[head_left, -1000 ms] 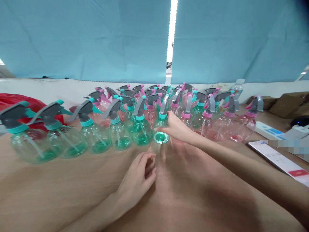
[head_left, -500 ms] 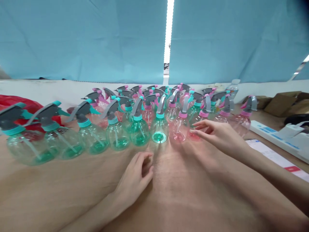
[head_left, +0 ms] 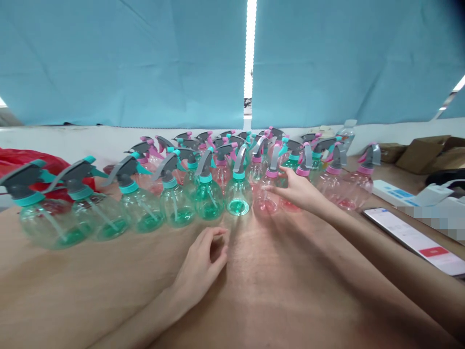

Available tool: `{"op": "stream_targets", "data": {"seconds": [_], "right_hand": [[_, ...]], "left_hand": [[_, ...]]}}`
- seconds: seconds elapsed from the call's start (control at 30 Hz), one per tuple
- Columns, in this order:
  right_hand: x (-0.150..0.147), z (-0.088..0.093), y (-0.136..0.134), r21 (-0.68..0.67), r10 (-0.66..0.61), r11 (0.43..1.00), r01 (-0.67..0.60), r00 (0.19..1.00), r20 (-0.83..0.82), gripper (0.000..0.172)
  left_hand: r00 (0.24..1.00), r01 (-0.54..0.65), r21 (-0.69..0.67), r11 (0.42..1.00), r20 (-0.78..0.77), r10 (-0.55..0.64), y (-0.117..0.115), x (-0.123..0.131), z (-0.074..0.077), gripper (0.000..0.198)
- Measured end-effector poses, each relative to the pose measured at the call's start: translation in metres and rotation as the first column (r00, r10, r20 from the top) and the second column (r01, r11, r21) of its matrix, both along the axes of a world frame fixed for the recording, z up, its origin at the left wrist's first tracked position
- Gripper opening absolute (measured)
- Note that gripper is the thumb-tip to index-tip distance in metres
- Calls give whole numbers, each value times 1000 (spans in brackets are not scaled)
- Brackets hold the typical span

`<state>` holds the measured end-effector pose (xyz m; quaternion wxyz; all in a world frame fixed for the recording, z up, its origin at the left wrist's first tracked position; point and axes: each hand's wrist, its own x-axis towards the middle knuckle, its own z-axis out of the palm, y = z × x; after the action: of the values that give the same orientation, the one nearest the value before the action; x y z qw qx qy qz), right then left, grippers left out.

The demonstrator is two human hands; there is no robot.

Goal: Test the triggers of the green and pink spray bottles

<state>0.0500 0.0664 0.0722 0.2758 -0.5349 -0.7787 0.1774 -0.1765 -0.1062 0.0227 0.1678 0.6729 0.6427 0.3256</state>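
Spray bottles with grey trigger heads stand upright in rows on the wooden table (head_left: 254, 300). My right hand (head_left: 300, 190) is at a pink spray bottle (head_left: 267, 199) in the front row. Its thumb lies across the front of the bottle and a finger reaches past its right side, with thumb and finger apart; whether they press on it I cannot make out. A green spray bottle (head_left: 238, 198) stands just left of that one. My left hand (head_left: 203, 259) rests on the table in front of the bottles, loosely curved, thumb and fingers apart, holding nothing.
More green bottles (head_left: 143, 208) line the front left, by a red plastic bag (head_left: 36, 155). At right are a pink bottle (head_left: 358, 189), a phone (head_left: 417, 242), a white power strip (head_left: 395, 193) and cardboard boxes (head_left: 417, 155). A blue curtain (head_left: 145, 63) hangs behind.
My right hand has moved left, from beside the front pink bottle to around its right side, its fingers spreading wider. My left hand has hardly moved. The view has shifted slightly.
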Motion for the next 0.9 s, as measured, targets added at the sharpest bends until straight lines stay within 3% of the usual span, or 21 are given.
{"op": "stream_targets", "data": {"seconds": [0.27,0.4,0.6,0.73,0.9], "right_hand": [[-4,-2,5,22,47,999,-47,999,26,49],[2,-3,-9,22,39,999,-40,998,51,44],[20,-6,-54,85,100,990,-115,982,160,48],[33,-10,-82,157,240,956,-249,968,78,43],[37,-23,-97,284,371,888,-362,928,22,35]], "left_hand": [[1000,-2,12,1000,16,2,0,2,3,21],[999,-10,7,1000,46,9,3,1,1,20],[995,-1,-35,999,100,5,15,10,2,23],[989,85,14,996,120,-86,25,37,17,37],[910,331,166,929,204,-360,36,85,52,73]]}}
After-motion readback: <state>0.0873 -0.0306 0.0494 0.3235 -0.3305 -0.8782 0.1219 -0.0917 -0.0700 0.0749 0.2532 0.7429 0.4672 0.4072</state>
